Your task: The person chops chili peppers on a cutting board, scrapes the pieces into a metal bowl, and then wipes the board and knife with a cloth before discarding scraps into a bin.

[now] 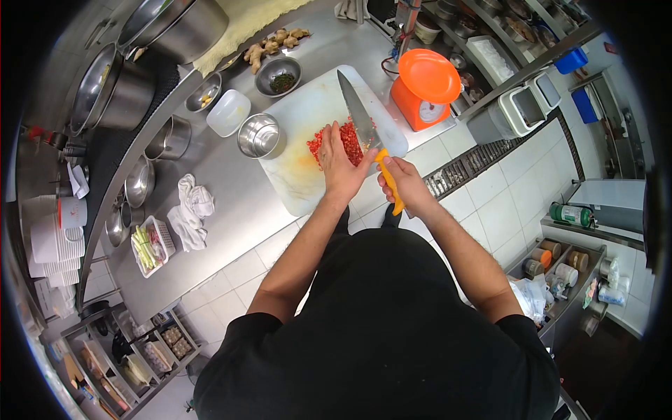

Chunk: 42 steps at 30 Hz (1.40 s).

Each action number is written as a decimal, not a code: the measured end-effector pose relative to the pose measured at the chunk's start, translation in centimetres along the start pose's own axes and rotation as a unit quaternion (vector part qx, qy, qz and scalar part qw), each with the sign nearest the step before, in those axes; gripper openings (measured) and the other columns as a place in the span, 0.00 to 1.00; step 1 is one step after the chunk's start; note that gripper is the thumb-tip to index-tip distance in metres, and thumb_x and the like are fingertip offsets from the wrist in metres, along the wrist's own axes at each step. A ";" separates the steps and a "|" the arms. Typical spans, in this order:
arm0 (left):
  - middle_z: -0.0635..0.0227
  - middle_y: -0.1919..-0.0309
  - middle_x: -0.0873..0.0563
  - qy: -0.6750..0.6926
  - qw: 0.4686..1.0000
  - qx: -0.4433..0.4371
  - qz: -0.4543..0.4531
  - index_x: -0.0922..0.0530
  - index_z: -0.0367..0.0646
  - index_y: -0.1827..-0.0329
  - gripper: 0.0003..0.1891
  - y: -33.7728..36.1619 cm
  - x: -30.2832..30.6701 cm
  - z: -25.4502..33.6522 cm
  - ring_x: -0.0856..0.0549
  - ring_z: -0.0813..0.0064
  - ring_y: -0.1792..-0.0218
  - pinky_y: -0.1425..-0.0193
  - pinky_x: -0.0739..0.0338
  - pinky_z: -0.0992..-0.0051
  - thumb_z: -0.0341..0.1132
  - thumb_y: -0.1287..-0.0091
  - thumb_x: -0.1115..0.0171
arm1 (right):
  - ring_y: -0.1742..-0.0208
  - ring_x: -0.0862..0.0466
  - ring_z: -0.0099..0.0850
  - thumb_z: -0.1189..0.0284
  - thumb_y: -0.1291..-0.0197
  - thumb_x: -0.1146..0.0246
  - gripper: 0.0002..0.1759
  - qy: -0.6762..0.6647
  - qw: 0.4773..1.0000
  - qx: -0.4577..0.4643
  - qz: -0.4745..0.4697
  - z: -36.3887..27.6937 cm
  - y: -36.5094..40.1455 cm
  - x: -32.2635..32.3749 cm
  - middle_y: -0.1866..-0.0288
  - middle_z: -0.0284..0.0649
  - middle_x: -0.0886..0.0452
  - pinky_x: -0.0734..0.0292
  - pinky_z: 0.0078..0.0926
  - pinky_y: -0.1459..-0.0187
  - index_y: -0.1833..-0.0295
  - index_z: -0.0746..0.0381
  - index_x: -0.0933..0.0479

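Note:
My right hand (408, 186) is closed around the yellow handle of a chef's knife (357, 108), whose broad blade points away from me over the white cutting board (290, 185). Finely chopped red pieces, which look like chili or pepper (352, 145), lie in a heap beside the blade. My left hand (341, 164) rests at the heap with its fingers stretched out. Its fingertips touch the red pieces, and its thumb reaches toward the knife near the handle. A round metal container (260, 136) stands at the board's left edge.
An orange kitchen scale (423, 91) stands right of the board. Beyond the board are a metal bowl with dark green bits (278, 76), ginger (269, 50) and a white plastic tub (229, 113). Left lie a white cloth (190, 212) and a vegetable basket (152, 246).

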<state>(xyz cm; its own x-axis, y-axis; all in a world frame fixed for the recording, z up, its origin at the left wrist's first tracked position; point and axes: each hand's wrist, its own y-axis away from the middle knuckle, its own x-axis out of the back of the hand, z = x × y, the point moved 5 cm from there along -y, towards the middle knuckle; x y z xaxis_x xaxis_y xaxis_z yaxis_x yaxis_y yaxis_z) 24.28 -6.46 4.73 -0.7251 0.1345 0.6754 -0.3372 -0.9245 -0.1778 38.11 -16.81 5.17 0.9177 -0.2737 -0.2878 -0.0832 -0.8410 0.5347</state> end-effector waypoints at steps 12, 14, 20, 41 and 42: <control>0.40 0.19 0.37 -0.022 0.994 0.009 0.106 0.41 0.36 0.15 0.45 -0.3 2.4 -5.1 0.33 0.37 0.22 0.17 0.43 0.45 0.41 0.31 0.28 | 0.76 0.28 0.20 0.53 0.15 0.46 0.22 0.001 1.000 -0.015 0.007 0.3 0.1 -0.1 0.68 0.33 0.24 0.31 0.22 0.75 0.47 0.63 0.24; 0.40 0.19 0.37 -0.002 0.995 -0.010 0.095 0.42 0.36 0.15 0.47 -0.3 2.3 -4.5 0.35 0.38 0.21 0.16 0.45 0.44 0.43 0.33 0.26 | 0.75 0.28 0.20 0.53 0.15 0.46 0.22 0.003 1.000 -0.018 0.006 0.4 -0.1 -0.3 0.68 0.33 0.24 0.31 0.21 0.75 0.47 0.63 0.24; 0.39 0.17 0.41 -0.039 0.998 -0.038 0.030 0.46 0.37 0.13 0.61 -1.0 1.8 1.0 0.39 0.41 0.17 0.14 0.51 0.40 0.58 0.41 0.19 | 0.76 0.28 0.20 0.53 0.15 0.46 0.22 0.003 1.000 -0.021 -0.003 0.2 0.0 -1.0 0.68 0.33 0.24 0.31 0.22 0.75 0.47 0.63 0.25; 0.42 0.16 0.41 -0.066 0.994 -0.001 0.085 0.42 0.37 0.14 0.48 -2.8 2.0 -4.2 0.41 0.44 0.16 0.14 0.53 0.36 0.53 0.28 0.30 | 0.76 0.28 0.20 0.53 0.15 0.46 0.22 -0.014 1.000 -0.018 -0.002 0.6 0.3 -0.7 0.69 0.33 0.24 0.30 0.22 0.76 0.48 0.63 0.25; 0.42 0.16 0.41 -0.054 0.995 -0.012 0.082 0.42 0.37 0.14 0.48 -2.7 2.1 -3.2 0.41 0.44 0.16 0.14 0.53 0.36 0.54 0.29 0.30 | 0.76 0.28 0.20 0.53 0.15 0.46 0.22 -0.014 1.000 -0.019 -0.002 0.6 0.2 -0.7 0.69 0.33 0.24 0.30 0.22 0.76 0.48 0.63 0.25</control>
<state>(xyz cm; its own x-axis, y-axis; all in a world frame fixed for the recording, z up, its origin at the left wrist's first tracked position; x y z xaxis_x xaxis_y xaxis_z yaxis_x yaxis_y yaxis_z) 21.76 -2.58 4.30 -0.7034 -0.0577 0.7085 -0.2354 -0.9215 -0.3088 37.24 -17.08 5.04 0.9067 -0.2834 -0.3123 -0.0639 -0.8242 0.5626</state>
